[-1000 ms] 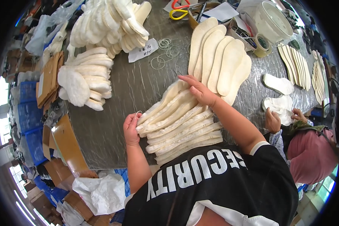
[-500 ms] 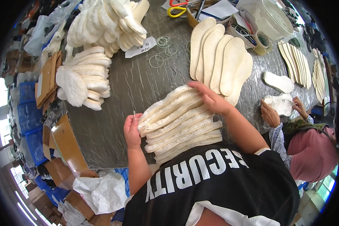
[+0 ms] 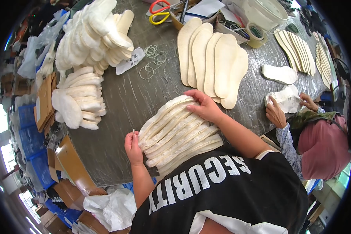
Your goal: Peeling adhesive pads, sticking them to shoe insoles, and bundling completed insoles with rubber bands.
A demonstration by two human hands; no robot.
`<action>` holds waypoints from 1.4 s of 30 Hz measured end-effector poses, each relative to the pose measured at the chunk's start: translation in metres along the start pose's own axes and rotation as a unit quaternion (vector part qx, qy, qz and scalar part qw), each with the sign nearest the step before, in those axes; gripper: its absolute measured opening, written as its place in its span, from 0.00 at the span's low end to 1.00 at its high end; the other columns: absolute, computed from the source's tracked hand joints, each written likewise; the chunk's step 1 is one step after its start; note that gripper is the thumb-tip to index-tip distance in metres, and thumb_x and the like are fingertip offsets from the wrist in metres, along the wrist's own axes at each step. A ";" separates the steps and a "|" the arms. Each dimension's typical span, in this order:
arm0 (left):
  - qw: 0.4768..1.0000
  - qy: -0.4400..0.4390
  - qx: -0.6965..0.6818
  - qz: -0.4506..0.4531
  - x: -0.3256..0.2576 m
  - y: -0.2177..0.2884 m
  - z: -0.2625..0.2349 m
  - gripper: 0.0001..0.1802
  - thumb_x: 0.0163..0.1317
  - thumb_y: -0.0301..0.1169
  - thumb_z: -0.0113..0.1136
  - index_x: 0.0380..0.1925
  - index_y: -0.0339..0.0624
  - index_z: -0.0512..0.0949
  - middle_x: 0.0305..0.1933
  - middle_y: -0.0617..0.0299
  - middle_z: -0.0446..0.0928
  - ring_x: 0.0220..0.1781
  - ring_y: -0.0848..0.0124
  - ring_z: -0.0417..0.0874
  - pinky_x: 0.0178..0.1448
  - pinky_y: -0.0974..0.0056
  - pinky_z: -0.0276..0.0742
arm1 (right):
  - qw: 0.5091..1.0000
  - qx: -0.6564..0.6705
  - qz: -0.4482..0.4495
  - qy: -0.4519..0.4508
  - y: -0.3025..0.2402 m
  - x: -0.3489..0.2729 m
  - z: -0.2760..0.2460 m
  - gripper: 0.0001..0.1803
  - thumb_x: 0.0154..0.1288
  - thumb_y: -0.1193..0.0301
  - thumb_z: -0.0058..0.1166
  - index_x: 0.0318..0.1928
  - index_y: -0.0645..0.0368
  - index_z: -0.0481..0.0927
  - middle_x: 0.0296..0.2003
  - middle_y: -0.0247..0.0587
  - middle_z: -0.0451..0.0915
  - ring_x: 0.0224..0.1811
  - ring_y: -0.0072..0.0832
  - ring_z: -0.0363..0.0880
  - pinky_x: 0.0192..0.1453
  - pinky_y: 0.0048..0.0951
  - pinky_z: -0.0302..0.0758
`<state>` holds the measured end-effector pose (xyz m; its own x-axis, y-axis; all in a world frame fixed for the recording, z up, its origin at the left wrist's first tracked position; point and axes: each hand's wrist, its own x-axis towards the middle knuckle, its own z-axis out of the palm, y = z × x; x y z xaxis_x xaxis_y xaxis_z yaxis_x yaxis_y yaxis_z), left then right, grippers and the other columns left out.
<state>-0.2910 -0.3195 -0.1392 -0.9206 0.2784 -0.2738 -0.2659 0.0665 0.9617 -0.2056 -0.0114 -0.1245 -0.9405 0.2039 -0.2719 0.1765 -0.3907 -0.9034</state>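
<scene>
In front of my body lies a row of white fleece insoles (image 3: 175, 134), standing on their long edges and pressed side by side. My right hand (image 3: 204, 108) grips the far insoles at their right end, thumb on top and fingers over the outer edge. At the row's left end is my left hand (image 3: 134, 150), its thumb and forefinger pinched on a small, thin, metallic-looking thing (image 3: 134, 132) that points up. The rest of that thing is hidden in the fingers. Just beyond my right hand, flat cream insoles (image 3: 212, 58) lie fanned out.
Piles of fleece insoles (image 3: 80, 97) stand at the left, beside a paper note (image 3: 130, 61) and rubber bands (image 3: 154, 60). Scissors (image 3: 160, 13), tape rolls (image 3: 256, 35) and a white tub (image 3: 263, 13) sit at the back. At right, a co-worker's hands (image 3: 277, 113) handle a white insole.
My right hand has shifted nearer along the row, its thumb now over the top edges. The insoles sit more evenly lined up. The whole view has turned slightly.
</scene>
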 end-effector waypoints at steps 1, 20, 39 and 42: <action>0.999 0.000 0.030 0.009 0.000 -0.001 -0.001 0.08 0.67 0.29 0.47 0.35 0.36 0.72 0.35 0.64 0.75 0.37 0.79 0.72 0.44 0.73 0.68 | 0.998 -0.054 -0.008 0.012 -0.001 0.002 0.000 0.20 0.58 0.76 0.58 0.52 0.59 0.71 0.41 0.31 0.76 0.44 0.17 0.72 0.49 0.20 0.70; 0.997 0.024 0.071 0.018 0.001 -0.002 0.003 0.09 0.67 0.30 0.46 0.35 0.35 0.72 0.38 0.63 0.75 0.39 0.78 0.72 0.47 0.70 0.69 | 0.986 -0.135 -0.090 -0.029 0.003 0.005 -0.016 0.21 0.69 0.67 0.43 0.61 0.58 0.67 0.49 0.37 0.74 0.49 0.22 0.69 0.57 0.24 0.65; 0.988 0.148 -0.042 -0.009 -0.093 -0.010 -0.024 0.15 0.70 0.35 0.41 0.45 0.33 0.69 0.59 0.48 0.69 0.58 0.63 0.71 0.62 0.56 0.62 | 0.924 -0.338 -0.127 -0.130 0.008 -0.101 -0.052 0.66 0.37 0.47 0.71 0.70 0.58 0.42 0.70 0.55 0.37 0.73 0.46 0.33 0.73 0.43 0.42; 0.975 0.058 -0.215 0.001 -0.129 -0.045 -0.018 0.15 0.69 0.35 0.41 0.46 0.34 0.67 0.58 0.49 0.70 0.56 0.63 0.73 0.60 0.55 0.65 | 0.922 -0.348 -0.135 -0.102 0.025 -0.112 -0.033 0.62 0.38 0.57 0.73 0.70 0.57 0.45 0.70 0.58 0.37 0.73 0.49 0.35 0.72 0.44 0.45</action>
<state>-0.1654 -0.3758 -0.1475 -0.9408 0.1661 -0.2954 -0.3363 -0.3491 0.8747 -0.0865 -0.0144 -0.1271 -1.0000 0.0091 -0.0012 0.0042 0.3353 -0.9421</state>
